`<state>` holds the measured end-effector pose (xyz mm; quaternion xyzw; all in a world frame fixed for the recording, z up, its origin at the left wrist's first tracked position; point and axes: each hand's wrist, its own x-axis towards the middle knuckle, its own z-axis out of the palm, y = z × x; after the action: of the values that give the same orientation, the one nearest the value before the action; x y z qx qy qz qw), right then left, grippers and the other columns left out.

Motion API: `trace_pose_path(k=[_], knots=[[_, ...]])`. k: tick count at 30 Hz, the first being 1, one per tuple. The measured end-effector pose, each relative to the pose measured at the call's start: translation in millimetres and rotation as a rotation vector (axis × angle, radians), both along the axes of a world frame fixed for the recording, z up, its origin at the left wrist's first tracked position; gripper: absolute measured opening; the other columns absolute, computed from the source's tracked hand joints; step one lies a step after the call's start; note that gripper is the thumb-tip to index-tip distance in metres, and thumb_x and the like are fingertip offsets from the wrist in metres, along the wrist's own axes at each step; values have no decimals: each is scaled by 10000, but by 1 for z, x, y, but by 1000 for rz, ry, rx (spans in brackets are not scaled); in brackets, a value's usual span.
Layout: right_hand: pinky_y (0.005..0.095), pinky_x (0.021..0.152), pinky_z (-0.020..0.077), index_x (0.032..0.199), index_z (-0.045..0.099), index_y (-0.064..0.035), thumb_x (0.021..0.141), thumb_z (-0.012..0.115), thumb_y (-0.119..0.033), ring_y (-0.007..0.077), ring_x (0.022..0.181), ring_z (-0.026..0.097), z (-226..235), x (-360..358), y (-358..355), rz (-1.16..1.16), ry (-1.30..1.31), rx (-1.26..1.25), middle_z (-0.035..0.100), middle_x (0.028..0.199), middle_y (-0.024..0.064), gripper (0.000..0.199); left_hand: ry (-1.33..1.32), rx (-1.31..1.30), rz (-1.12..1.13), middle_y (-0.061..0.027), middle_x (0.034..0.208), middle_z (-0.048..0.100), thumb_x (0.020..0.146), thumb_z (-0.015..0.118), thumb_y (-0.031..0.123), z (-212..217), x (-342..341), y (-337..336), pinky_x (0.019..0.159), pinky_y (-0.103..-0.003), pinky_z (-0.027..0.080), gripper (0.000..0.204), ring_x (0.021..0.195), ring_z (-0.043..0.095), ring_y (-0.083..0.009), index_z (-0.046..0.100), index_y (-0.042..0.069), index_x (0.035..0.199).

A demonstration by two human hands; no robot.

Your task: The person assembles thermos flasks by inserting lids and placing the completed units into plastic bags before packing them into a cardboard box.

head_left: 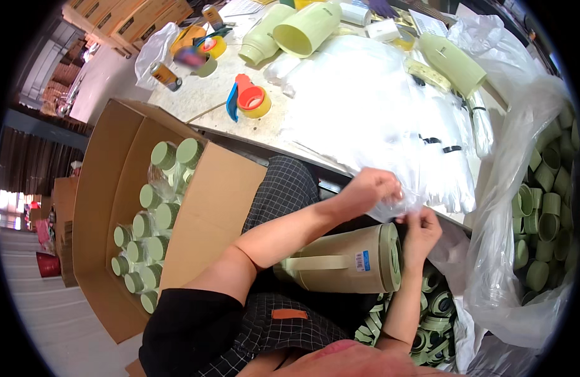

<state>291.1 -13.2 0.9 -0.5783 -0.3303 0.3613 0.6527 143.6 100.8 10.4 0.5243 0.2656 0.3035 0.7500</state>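
Risk: thin clear bag [390, 204], pinched by left hand [368, 188] and right hand [420, 229] fingertips, may tear; jug [343, 259] lying loose on lap may roll.

The thin bag [400, 204] pinched between the left hand [371, 188] and the right hand [422, 229] is clear, crinkly plastic. The pale jug [346, 259] lying on the lap is smooth, matt plastic with a paper sticker. The pile of bags [371, 107] on the desk [202, 94] is shiny, see-through plastic. The box [101, 207] past the desk's near edge is rough brown cardboard. The checked apron [283, 188] is soft cloth. The tape roll [253, 102] looks glossy.
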Motion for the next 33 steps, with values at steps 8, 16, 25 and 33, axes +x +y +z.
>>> trace_pose_path(k=[8, 16, 25, 33], knots=[[256, 654, 485, 858, 613, 9, 865, 643, 52, 80, 675, 549, -6, 2, 3, -70, -106, -16, 629, 780, 10, 53, -123, -17, 65, -72, 910, 669, 951, 599, 119, 7, -22, -18, 807, -285, 489, 151, 844, 627, -142, 668, -7, 902], [257, 606, 493, 990, 581, -21, 938, 536, -4, 138, 686, 573, -70, 105, -22, -313, 1168, 168, 582, 789, 36, 71, 102, 188, -179, -20, 776, 550, 935, 640, 75, -23, -45, 19, 562, -281, 401, 136, 660, 489, -84, 509, 42, 931], [465, 739, 470, 995, 615, 8, 938, 560, -195, 334, 808, 582, -29, -55, -111, -595, -1623, -327, 599, 896, 137, 218, 177, 1065, 59, -131, 1034, 579, 715, 818, 276, 67, -98, -88, 706, -362, 519, 584, 898, 617, -309, 531, 19, 1153], [429, 1009, 469, 1299, 527, 20, 883, 630, -13, 334, 1136, 625, -53, -120, -127, 546, -728, -241, 647, 1189, 168, 429, 711, 762, 341, -207, 1167, 537, 720, 713, 62, -14, -225, -146, 762, -404, 530, 639, 958, 610, -387, 469, 19, 1309]])
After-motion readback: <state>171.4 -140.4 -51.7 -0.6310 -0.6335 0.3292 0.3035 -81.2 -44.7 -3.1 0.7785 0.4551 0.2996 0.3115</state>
